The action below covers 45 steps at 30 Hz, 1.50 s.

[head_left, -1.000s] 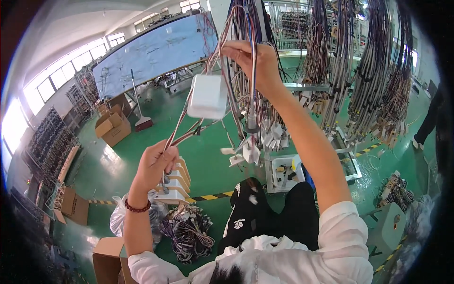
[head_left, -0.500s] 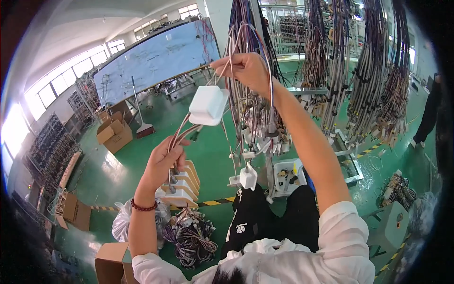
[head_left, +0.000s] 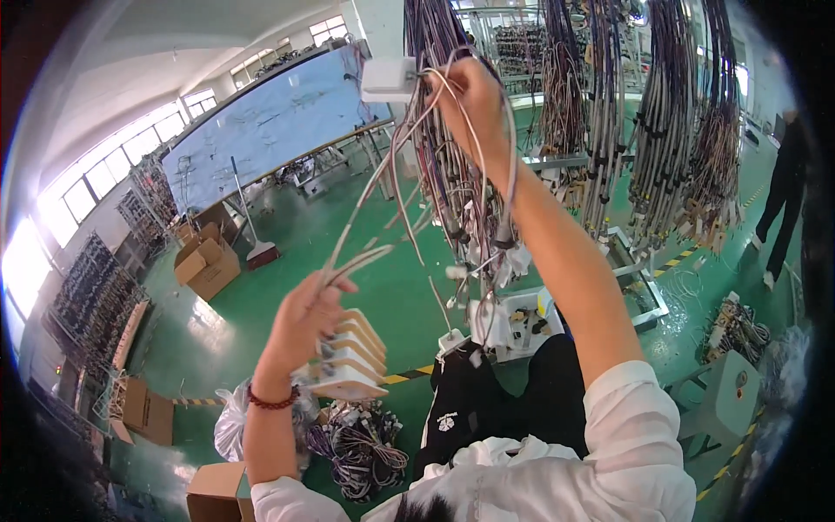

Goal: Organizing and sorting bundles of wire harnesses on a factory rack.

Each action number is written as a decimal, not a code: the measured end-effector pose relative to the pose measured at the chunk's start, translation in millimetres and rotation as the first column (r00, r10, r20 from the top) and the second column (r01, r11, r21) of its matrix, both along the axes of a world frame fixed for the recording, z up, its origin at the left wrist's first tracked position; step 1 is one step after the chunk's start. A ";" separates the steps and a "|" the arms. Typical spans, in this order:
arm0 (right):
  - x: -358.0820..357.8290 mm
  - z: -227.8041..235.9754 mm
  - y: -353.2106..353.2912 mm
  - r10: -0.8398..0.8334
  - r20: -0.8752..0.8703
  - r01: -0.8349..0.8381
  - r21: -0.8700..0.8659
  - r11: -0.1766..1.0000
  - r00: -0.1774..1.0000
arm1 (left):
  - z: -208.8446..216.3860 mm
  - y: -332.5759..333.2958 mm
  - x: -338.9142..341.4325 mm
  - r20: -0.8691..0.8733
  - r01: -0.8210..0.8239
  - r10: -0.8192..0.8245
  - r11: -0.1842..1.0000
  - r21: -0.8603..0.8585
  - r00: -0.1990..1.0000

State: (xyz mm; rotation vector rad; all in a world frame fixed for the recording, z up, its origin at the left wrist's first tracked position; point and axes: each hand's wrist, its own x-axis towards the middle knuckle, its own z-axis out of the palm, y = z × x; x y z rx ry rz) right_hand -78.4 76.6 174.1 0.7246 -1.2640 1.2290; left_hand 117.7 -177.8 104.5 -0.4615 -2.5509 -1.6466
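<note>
My right hand (head_left: 470, 97), raised at upper centre, is closed around thin wires (head_left: 461, 103). Beside its fingertips hangs a white plastic box (head_left: 389, 78); whether the fingers touch it cannot be made out. My left hand (head_left: 306, 317), lower and to the left, is closed on a bunch of grey and brown wires (head_left: 361, 261) that stretches up toward the right hand. Several white and tan flat housings (head_left: 352, 357) dangle in a row below the left hand. Another white connector box (head_left: 489, 324) hangs by wires above my lap.
Thick cable bundles (head_left: 600, 113) hang from a rack ahead on the right. A pale blue board (head_left: 278, 122) stands far left, with a broom (head_left: 248, 209) and cardboard box (head_left: 207, 261) near it. Coiled cables (head_left: 357, 448) lie by my legs. A person (head_left: 780, 200) stands far right.
My right hand has moved up, and the white box has swung up and turned beside it. The wires between my hands are spread longer. My left hand has dropped slightly, and the housings have swung right.
</note>
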 end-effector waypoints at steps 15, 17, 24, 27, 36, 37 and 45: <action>45.8 -7.7 34.4 0.924 0.224 -0.921 -0.170 0.351 0.311 | 7.6 -20.4 -19.2 -0.123 0.044 -0.054 0.995 -0.088 0.991; 39.0 0.2 33.3 0.929 0.219 -0.938 -0.116 0.328 0.298 | 5.6 -16.7 -19.3 -0.101 0.058 -0.065 0.996 -0.075 0.993; 15.1 0.1 28.1 0.973 0.212 -0.978 -0.163 0.128 0.092 | -4.7 -9.7 -16.1 -0.073 0.061 -0.071 0.989 -0.132 0.995; 21.8 -17.5 45.2 0.957 0.274 -0.971 -0.185 0.153 0.098 | -3.4 -24.3 -14.8 -0.108 -0.029 0.026 0.999 -0.024 0.994; 29.6 -17.9 63.4 0.537 0.537 -0.695 0.134 0.706 0.650 | -5.8 -28.8 -15.2 -0.159 -0.068 0.066 0.998 -0.009 0.985; 17.4 -29.0 73.1 0.368 0.508 -0.530 0.218 0.819 0.778 | -4.9 -27.5 -13.1 -0.157 -0.082 0.096 0.992 0.093 0.983; -4.2 -140.5 149.3 -0.931 0.232 0.076 0.962 0.263 0.282 | 8.0 -38.0 -7.1 -0.243 0.069 0.002 0.957 0.281 0.970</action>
